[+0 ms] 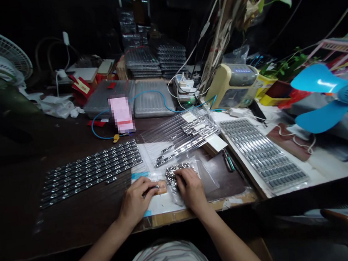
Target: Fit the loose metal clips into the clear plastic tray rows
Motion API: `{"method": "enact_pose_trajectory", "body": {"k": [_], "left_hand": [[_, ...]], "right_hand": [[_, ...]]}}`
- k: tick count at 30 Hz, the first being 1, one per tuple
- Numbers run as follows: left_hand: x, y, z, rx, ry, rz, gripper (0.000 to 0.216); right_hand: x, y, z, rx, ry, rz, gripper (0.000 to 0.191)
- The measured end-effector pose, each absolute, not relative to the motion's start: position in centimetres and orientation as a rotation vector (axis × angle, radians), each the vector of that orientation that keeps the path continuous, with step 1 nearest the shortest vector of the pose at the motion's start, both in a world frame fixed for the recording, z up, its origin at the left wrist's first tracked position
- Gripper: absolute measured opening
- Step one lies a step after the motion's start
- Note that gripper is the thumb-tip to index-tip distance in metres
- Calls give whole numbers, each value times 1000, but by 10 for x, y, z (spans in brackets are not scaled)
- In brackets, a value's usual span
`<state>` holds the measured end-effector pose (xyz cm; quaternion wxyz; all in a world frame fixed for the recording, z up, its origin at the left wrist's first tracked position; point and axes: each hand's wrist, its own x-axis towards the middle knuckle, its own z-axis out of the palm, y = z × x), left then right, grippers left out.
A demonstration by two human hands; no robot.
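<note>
Handling small metal parts, head view. Step in hand, as judged: working one part at the block while picking from the pile. Left hand (136, 196): thumb and forefinger pinched on a small part (157, 186), held at the fingertips over or against the tan block (161, 189); contact cannot be told. Right hand (193, 188): fingers curled down onto the pile (171, 177) in a clear bag (177, 199); whether a piece is gripped cannot be told. Next move, as judged: calls for a steady left pinch and a single piece singled out by the right fingertips. Pile: under the right fingertips, just beside the block. Also listed: ribbed tray (164, 128), partly filled, beyond the hands; rows of strips (87, 174), left; loose piece (111, 180), near the rows.
</note>
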<state>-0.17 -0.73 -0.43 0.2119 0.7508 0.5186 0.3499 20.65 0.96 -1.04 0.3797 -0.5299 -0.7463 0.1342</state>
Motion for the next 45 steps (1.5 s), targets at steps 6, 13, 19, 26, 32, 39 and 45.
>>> {"method": "enact_pose_trajectory", "body": {"k": [6,13,19,26,32,39,45], "left_hand": [[0,-7,-6,2139,1480,936,14],[2,-7,-3,2131,1499,894,13],[0,-4,-3,2015,1500,954,12],[-2,-1,-5,1920,1524,1055,11],[-2,-2,-6,1887,1525,1077,12],[2,0,3,1853,1543,1041,11],[19,0,12,2070,1451,961,11]], "right_hand": [[206,9,-9,-1358,-1910,345,18],[207,11,-10,-1309,-1920,356,21],[198,6,0,-1298,-1942,348,13],[163,1,4,-1326,-2142,278,4],[168,2,3,-1350,-2174,230,13],[203,11,5,-1457,-2234,103,26],[205,11,-8,-1424,-2064,185,11]]}}
